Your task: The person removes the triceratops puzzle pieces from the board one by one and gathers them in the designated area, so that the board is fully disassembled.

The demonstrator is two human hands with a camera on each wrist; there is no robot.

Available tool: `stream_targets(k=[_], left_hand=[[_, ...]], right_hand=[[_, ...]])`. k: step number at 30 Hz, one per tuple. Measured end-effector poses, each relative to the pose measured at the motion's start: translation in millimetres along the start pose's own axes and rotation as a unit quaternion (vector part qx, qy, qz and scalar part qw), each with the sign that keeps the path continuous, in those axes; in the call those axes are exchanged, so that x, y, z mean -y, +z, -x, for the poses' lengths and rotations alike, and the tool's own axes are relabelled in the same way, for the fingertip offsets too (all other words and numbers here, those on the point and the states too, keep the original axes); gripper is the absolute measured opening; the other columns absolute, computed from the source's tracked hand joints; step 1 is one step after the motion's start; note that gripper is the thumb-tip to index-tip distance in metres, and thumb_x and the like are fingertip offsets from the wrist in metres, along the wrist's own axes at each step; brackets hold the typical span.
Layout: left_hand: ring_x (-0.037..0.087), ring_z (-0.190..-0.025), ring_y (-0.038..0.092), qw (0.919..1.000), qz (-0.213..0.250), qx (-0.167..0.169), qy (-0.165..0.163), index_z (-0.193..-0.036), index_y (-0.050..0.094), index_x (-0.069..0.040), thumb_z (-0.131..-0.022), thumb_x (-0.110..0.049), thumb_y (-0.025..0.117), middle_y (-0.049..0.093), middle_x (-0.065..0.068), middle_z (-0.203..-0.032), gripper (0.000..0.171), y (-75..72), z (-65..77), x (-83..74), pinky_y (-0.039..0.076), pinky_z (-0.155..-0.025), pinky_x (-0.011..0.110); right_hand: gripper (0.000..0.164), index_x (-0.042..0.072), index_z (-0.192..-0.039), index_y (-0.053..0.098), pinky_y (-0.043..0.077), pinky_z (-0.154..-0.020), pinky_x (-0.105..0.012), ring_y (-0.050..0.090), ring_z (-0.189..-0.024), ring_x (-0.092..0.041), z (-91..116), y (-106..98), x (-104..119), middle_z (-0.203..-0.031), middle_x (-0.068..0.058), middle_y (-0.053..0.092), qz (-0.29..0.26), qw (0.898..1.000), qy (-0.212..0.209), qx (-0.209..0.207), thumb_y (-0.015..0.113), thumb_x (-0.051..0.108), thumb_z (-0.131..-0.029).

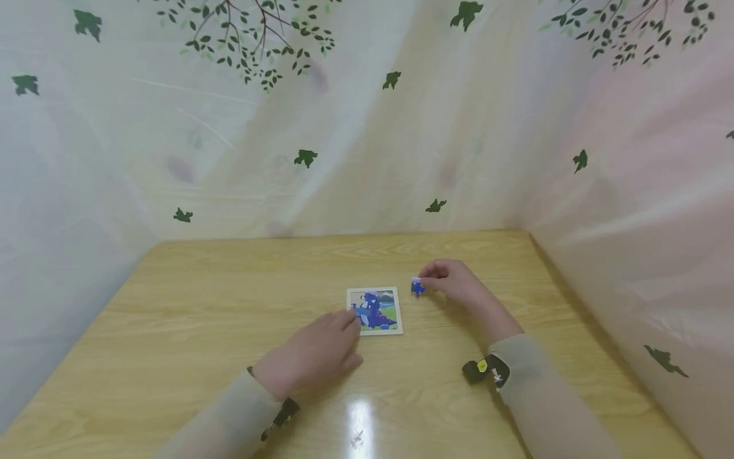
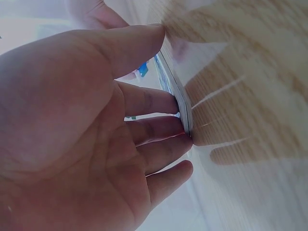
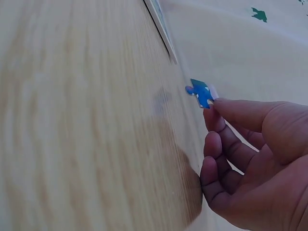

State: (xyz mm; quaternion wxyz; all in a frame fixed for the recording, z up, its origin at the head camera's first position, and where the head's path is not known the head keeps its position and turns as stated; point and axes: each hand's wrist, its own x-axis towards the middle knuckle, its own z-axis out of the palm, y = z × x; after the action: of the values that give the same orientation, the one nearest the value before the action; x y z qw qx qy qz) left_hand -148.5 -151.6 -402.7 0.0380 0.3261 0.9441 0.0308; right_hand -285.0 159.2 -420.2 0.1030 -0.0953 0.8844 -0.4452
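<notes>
A small square jigsaw puzzle (image 1: 378, 312) in a white frame lies flat on the table, showing a blue cartoon dinosaur; a gap shows at its upper left. My left hand (image 1: 321, 347) rests at the frame's lower left corner, and in the left wrist view its extended fingers (image 2: 161, 132) touch the frame's edge. To the right of the frame, my right hand (image 1: 455, 284) pinches a blue puzzle piece (image 1: 418, 287) between thumb and forefinger. The right wrist view shows that puzzle piece (image 3: 202, 94) held just above the table, its knob sticking out, with the other fingers curled below.
The wooden table (image 1: 229, 280) reaches back to a pale curtain (image 1: 355, 127) printed with leaves, which also hangs along both sides. Dark wrist straps (image 1: 484, 370) sit at both sleeve cuffs. A bright light reflection shows on the near tabletop.
</notes>
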Motion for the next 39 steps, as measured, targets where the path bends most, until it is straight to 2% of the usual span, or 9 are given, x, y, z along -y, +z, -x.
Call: stream_targets(k=[3, 8, 11, 14, 21, 39], left_hand=[[0.037, -0.143, 0.058, 1.0, 0.001, 0.0, 0.0, -0.153, 0.056, 0.007, -0.11, -0.04, 0.068, 0.058, 0.023, -0.154, 0.065, -0.4, -1.3, -0.4, 0.045, -0.126, 0.051], [0.039, -0.145, 0.056, 1.0, 0.006, 0.004, -0.001, -0.154, 0.056, 0.007, -0.11, -0.039, 0.068, 0.056, 0.024, -0.156, 0.065, 0.5, -2.1, -0.1, 0.043, -0.127, 0.052], [0.038, -0.143, 0.057, 1.0, 0.006, 0.001, 0.004, -0.153, 0.056, 0.007, -0.11, -0.038, 0.069, 0.057, 0.024, -0.155, 0.064, 2.0, -2.6, 1.0, 0.044, -0.126, 0.052], [0.036, -0.142, 0.058, 1.0, 0.004, 0.0, 0.006, -0.153, 0.056, 0.006, -0.11, -0.038, 0.068, 0.058, 0.023, -0.154, 0.063, 3.1, -3.5, 2.1, 0.045, -0.125, 0.05], [0.038, -0.145, 0.056, 1.0, 0.004, 0.003, 0.006, -0.154, 0.056, 0.007, -0.111, -0.038, 0.067, 0.056, 0.024, -0.156, 0.063, 2.5, -3.9, 2.9, 0.043, -0.127, 0.051], [0.037, -0.143, 0.057, 0.9999, -0.001, -0.003, 0.012, -0.152, 0.057, 0.008, -0.111, -0.038, 0.068, 0.058, 0.023, -0.154, 0.063, -0.6, -2.0, 1.9, 0.045, -0.126, 0.051]], right_hand=[[0.018, 0.006, -0.12, 0.077, 0.052, -0.087, -0.039, 0.063, -0.104, -0.027, -0.3, -0.9, -1.1, -0.112, -0.01, 0.075, 0.011, 1.0, -0.005, -0.001, 0.074, 0.019, -0.108], [0.016, 0.004, -0.118, 0.078, 0.053, -0.106, -0.05, 0.066, -0.114, -0.032, -1.4, 0.9, -3.3, -0.116, -0.013, 0.076, 0.015, 1.0, -0.012, -0.001, 0.075, 0.015, -0.107], [0.016, 0.005, -0.117, 0.079, 0.051, -0.112, -0.056, 0.066, -0.117, -0.034, -3.0, 3.1, -4.7, -0.118, -0.013, 0.076, 0.023, 1.0, -0.008, -0.006, 0.076, 0.016, -0.106], [0.016, 0.007, -0.116, 0.08, 0.05, -0.111, -0.055, 0.065, -0.115, -0.033, -6.5, 6.0, -6.4, -0.116, -0.011, 0.075, 0.037, 0.999, -0.004, -0.015, 0.076, 0.018, -0.105], [0.015, 0.006, -0.113, 0.08, 0.053, -0.099, -0.049, 0.064, -0.105, -0.029, -12.6, 11.7, -9.1, -0.108, -0.009, 0.073, 0.063, 0.998, -0.014, -0.025, 0.077, 0.018, -0.106], [0.012, 0.008, -0.114, 0.08, 0.053, -0.1, -0.05, 0.063, -0.104, -0.029, -11.9, 14.0, -6.2, -0.107, -0.009, 0.072, 0.073, 0.997, -0.006, -0.029, 0.075, 0.016, -0.107]])
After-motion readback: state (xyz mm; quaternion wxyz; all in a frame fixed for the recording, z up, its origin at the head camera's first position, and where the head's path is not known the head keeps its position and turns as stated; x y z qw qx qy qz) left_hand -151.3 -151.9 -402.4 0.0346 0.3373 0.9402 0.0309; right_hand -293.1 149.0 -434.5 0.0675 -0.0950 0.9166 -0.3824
